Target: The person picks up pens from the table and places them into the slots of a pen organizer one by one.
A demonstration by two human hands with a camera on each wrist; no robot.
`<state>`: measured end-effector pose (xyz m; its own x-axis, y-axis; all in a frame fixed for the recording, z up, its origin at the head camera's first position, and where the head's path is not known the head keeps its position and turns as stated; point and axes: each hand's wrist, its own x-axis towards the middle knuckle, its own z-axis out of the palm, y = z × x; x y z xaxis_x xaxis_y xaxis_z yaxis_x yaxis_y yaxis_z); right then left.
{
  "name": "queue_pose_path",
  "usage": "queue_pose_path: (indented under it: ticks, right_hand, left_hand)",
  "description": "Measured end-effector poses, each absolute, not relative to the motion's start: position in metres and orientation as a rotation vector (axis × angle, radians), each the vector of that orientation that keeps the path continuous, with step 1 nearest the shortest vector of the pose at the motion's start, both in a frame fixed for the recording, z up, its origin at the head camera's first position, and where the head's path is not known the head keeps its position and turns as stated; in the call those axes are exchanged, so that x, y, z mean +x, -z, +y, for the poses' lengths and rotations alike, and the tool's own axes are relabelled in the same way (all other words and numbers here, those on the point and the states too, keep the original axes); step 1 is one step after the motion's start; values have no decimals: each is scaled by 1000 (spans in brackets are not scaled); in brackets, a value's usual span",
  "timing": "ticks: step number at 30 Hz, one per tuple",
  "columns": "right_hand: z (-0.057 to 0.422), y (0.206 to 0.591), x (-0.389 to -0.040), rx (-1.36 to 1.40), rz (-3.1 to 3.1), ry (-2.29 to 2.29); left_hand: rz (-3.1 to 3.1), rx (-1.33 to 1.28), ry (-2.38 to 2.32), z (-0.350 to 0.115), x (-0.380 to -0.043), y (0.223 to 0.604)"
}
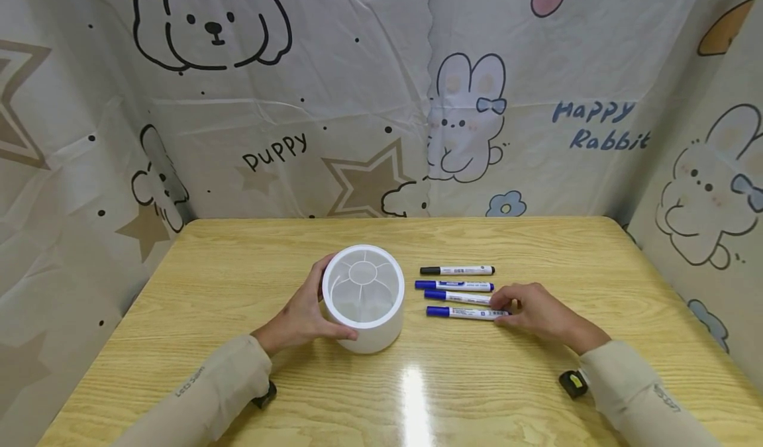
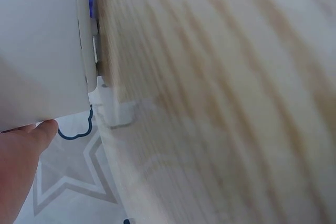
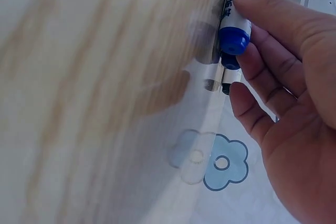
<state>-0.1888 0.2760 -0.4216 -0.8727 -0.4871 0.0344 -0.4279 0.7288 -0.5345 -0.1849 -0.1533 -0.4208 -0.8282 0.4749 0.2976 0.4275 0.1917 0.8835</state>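
A white round pen holder (image 1: 369,338), its inside split by radial dividers, stands upright on the table. My left hand (image 1: 306,308) grips its left side, thumb across the front; in the left wrist view the holder's smooth wall (image 2: 39,51) meets the fingertips. Right of it lie a black-capped marker (image 1: 457,270) and three blue-capped ones side by side. My right hand (image 1: 539,314) pinches the right end of the nearest blue-capped marker (image 1: 467,312). In the right wrist view the thumb lies on this marker's white barrel (image 3: 239,11), with fingers on its other side.
The wood-grain table (image 1: 238,248) ends at a cartoon-printed cloth (image 1: 334,102) at the back and sides. Two more blue-capped markers, the far one (image 1: 461,286) and the middle one (image 1: 459,297), lie close behind the pinched one. Dark wrist devices (image 1: 573,384) sit by both sleeves.
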Motion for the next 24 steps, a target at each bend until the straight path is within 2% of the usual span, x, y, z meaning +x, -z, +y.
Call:
queue_pose_path:
  ticks: [24]
  right_hand:
    - [273, 419, -184, -753, 2789, 1017]
  left_hand:
    - [2396, 909, -1744, -154, -184, 420]
